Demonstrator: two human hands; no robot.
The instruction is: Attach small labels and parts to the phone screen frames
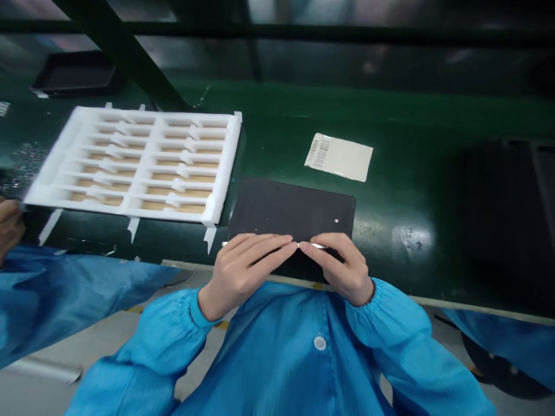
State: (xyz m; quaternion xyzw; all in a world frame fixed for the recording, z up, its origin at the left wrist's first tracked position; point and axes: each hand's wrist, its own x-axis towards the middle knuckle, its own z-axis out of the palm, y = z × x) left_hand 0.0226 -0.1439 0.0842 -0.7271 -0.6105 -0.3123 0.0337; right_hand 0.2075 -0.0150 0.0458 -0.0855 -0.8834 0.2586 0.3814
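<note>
My left hand [243,266] and my right hand [342,263] meet at the near part of a flat black pad [295,205] on the bench. Between the fingertips of both runs a thin, silvery-white strip [319,246], level from left to right. Fingers cover most of its length, so its exact kind does not show. Both hands are closed in a pinch on it, the two thumbs almost touching at the middle. One tiny round white piece [336,221] lies on the pad's right side.
Left of the pad, a white foam tray [151,167] with slots is taped to the green bench [277,138]. A card with barcodes [340,157] lies behind the pad. Dark stacked trays [507,214] stand right. Another person's hand [9,225] is at far left, near small metal parts [23,167].
</note>
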